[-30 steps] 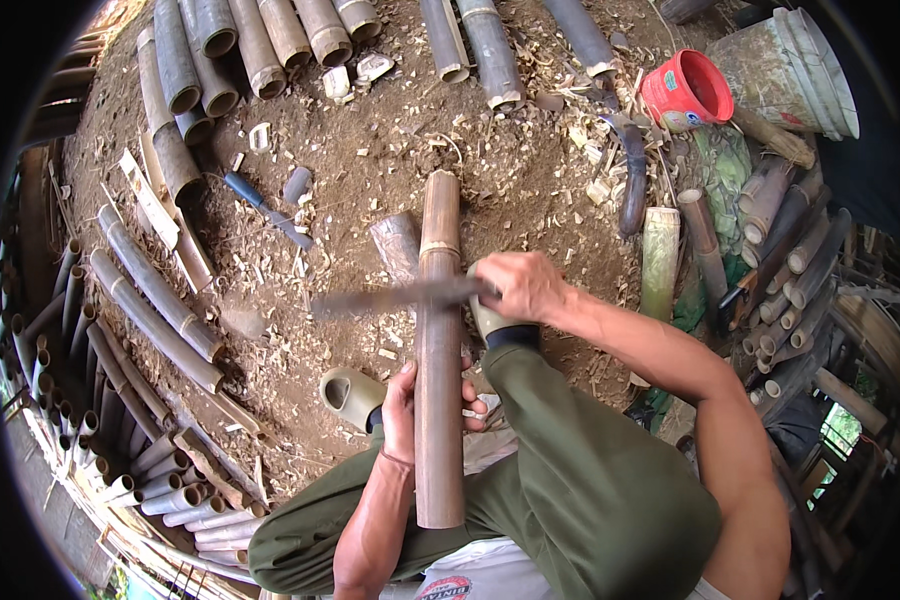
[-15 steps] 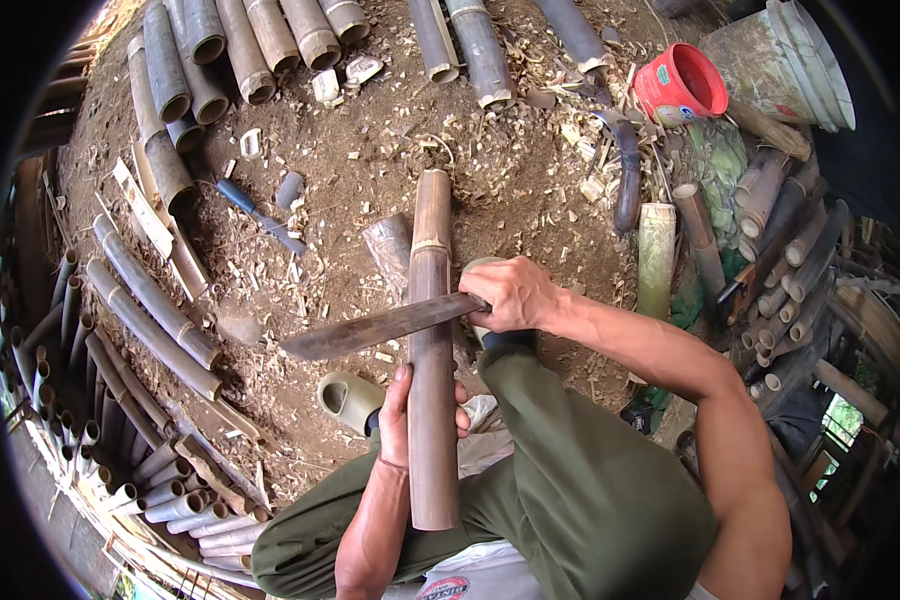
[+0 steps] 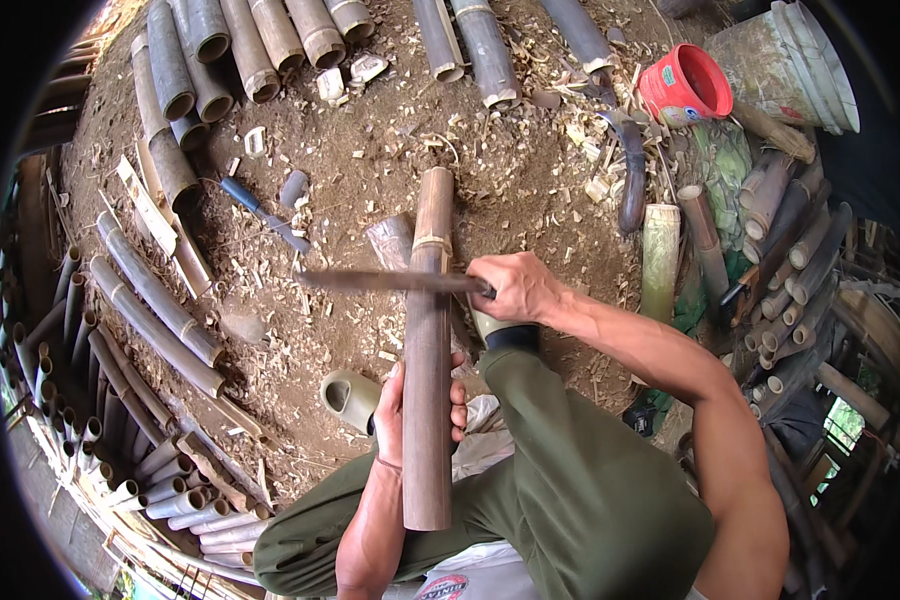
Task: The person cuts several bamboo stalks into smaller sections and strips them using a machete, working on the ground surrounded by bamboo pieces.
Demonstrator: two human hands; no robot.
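Note:
My left hand (image 3: 425, 405) is wrapped round a brown bamboo tube (image 3: 428, 430), which slants up and away from my lap. The tube's far part, beyond a pale node ring, is lighter in colour. In my right hand (image 3: 518, 288) is the dark handle of a machete (image 3: 390, 282). Its long blade lies across the tube just below the node, edge-on and pointing left. Whether the blade touches the bamboo I cannot tell. Under the tube's far part a short round block (image 3: 390, 243) shows on the ground.
Cut bamboo tubes (image 3: 245, 60) lie along the far side, with more stacked left and right. A blue-handled tool (image 3: 255, 208) rests on the dirt. A curved dark piece (image 3: 630, 172), a red tub (image 3: 685, 85) and a grey bucket (image 3: 785, 65) stand out at far right. Shavings litter the ground.
The machete has turned from slanting down-left with its flat side showing to nearly level and edge-on, a little farther up the tube. My left hand keeps its hold on the bamboo.

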